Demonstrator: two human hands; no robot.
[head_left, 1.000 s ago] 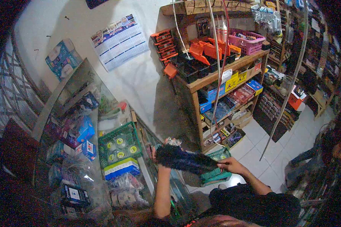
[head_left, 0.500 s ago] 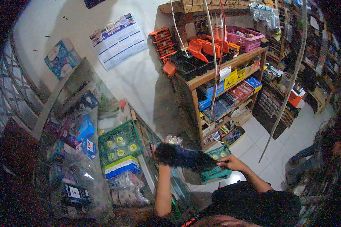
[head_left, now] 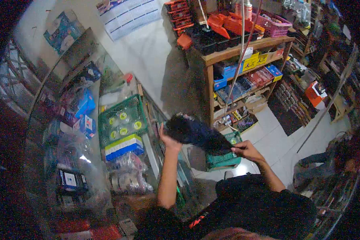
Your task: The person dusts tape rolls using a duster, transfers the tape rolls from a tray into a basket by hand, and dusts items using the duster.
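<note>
A long black item (head_left: 200, 134), fluffy at its left end and smoother toward the right, is held between both hands. My left hand (head_left: 170, 140) supports the fluffy end from beneath, its fingers partly hidden behind the item. At the narrow right end, my right hand (head_left: 246, 151) pinches the item between thumb and fingers. Below and to the left of my left hand is the glass counter, with a green basket (head_left: 102, 124) of round clear packs with yellow-green labels and a blue-and-white box (head_left: 125, 148).
A wooden shelf (head_left: 209, 86) with boxes, orange parts and a pink basket (head_left: 273, 28) stands ahead. Another green basket (head_left: 224, 161) is low behind the black item. Cords hang in front of the shelf. At the right, part of another person (head_left: 314, 164) shows.
The view has tipped downward, so the shelf and calendar sit higher. The black item is now more slanted, its right end lower, and more of my left hand's side shows. Both hands keep their hold.
</note>
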